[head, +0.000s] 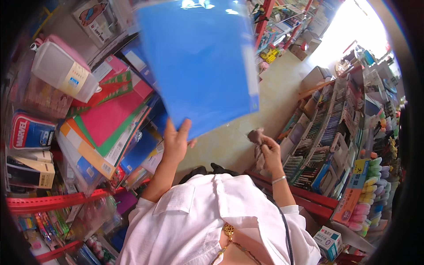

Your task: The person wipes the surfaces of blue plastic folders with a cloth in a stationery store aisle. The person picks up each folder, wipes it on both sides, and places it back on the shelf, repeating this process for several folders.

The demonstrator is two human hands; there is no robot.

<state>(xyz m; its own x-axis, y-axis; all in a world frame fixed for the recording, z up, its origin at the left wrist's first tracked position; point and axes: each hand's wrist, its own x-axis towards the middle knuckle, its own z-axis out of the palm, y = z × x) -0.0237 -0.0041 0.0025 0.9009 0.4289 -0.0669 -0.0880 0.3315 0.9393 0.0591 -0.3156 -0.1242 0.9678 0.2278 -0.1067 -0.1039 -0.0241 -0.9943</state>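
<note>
A large blue plastic file folder (pixel 202 66) is raised before me, tilted, with a pale label strip along its right edge and glare near the top. My left hand (pixel 177 140) grips its lower left corner, thumb on the near face and the other fingers mostly hidden behind. In my right hand (pixel 271 154), lower and to the right, a crumpled grey-brown cloth (pixel 258 145) is pinched and hangs down over the aisle floor. To the left of the folder lies a heap of coloured folders and document sleeves (pixel 109 122), partly covered by it.
At left, a translucent plastic box (pixel 59 69) and a Marvel case (pixel 33 131) sit above a red shelf edge (pixel 63 200). Pen racks (pixel 314 142) and highlighters (pixel 367 195) fill the right side. The tiled aisle floor (pixel 225 142) runs towards cartons (pixel 304 44) by a bright opening.
</note>
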